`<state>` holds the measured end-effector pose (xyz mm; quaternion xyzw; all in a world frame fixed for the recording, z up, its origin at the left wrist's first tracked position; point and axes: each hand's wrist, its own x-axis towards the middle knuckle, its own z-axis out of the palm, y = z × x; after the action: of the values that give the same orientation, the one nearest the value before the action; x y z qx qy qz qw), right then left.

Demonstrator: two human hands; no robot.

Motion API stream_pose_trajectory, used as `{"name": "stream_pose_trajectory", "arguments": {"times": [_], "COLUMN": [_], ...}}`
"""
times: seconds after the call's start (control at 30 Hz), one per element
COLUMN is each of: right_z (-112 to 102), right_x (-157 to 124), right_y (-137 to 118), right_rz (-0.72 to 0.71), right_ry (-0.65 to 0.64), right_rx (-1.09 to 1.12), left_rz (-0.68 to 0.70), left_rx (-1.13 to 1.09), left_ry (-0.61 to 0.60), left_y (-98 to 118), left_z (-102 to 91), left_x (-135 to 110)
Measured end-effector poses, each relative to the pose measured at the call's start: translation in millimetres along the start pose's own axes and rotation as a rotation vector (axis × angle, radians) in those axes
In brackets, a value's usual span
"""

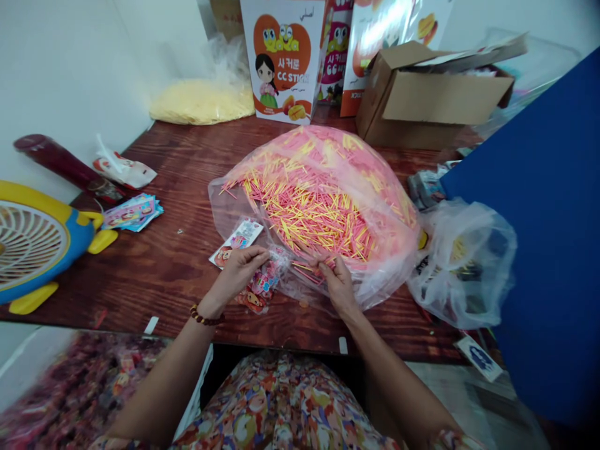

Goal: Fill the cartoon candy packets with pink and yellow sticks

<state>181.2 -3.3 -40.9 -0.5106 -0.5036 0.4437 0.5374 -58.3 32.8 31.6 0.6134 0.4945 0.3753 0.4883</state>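
A big clear plastic bag (pixel 323 206) full of pink and yellow sticks lies on the brown wooden table (pixel 178 262). My left hand (pixel 237 272) is closed on a small printed packet (pixel 262 287) at the bag's near left edge. My right hand (pixel 337 281) pinches several sticks at the bag's opening, fingers pressed together. Another printed packet (pixel 237 240) lies flat just beyond my left hand.
A blue and yellow fan (pixel 32 244) sits at the left. A stack of packets (pixel 134 212) and a dark red roll (pixel 60 162) lie behind it. Printed cartons (pixel 284 59) and an open cardboard box (pixel 431 94) stand at the back. A crumpled clear bag (pixel 464 262) and a blue panel (pixel 548 237) are at the right.
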Motion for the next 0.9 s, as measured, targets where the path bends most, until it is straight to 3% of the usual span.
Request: {"name": "stream_pose_trajectory", "arguments": {"times": [0.17,0.3,0.37,0.47,0.63,0.77,0.9], "right_z": [3.0,3.9,6.3,13.1,27.7,35.4,36.3], "right_x": [-8.5,0.5,10.5,25.7,38.0,36.9,34.4], "right_y": [7.8,2.4,-14.2,-52.0,-97.9,-96.1,-88.3], "right_rz": [-0.005,0.082,0.094,0.020,-0.094,-0.082,-0.021], "right_ry": [-0.112,-0.033,0.045,0.064,0.030,-0.083,-0.094], "right_rx": [-0.104,-0.016,0.147,0.397,0.446,0.460,0.465], "left_rz": [0.011,0.074,0.112,0.146,0.189,0.197,0.181], "left_rx": [0.044,0.109,0.131,0.153,0.194,0.184,0.156], "left_ry": [-0.064,-0.112,-0.150,-0.211,-0.294,-0.313,-0.300], "left_y": [-2.7,0.8,5.1,13.1,21.4,21.8,20.1], "left_z": [4.6,8.0,11.1,16.9,25.2,29.4,33.2], "left_x": [-5.2,-8.1,-9.2,-9.7,-6.1,-1.6,1.9]}}
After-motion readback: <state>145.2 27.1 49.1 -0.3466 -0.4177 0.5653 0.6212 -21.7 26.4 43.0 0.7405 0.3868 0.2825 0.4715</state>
